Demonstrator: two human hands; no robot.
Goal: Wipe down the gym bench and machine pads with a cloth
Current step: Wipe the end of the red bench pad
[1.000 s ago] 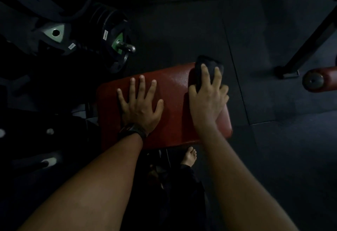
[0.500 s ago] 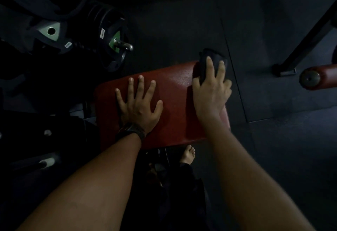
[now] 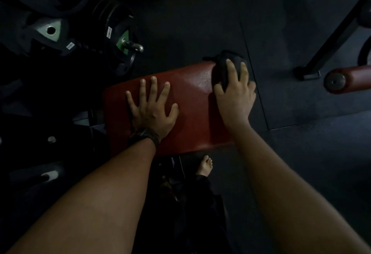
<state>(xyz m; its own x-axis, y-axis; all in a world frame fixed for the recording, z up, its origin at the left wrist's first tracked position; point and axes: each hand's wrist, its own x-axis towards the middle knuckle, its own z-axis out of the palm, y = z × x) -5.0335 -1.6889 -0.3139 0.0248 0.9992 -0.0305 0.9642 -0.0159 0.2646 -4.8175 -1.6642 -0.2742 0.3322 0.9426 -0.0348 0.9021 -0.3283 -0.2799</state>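
Your left hand [image 3: 152, 111] lies flat, fingers spread, on the red pad [image 3: 192, 113]. Your right hand [image 3: 234, 95] holds the bunched dark cloth [image 3: 222, 69], thumb and fingers curled over it, at the pad's far right corner.

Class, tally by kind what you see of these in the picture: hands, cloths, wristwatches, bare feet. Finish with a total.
Hands: 2 (left hand, right hand)
Cloths: 1 (dark cloth)
Wristwatches: 1 (wristwatch)
Bare feet: 1 (bare foot)
Total: 5
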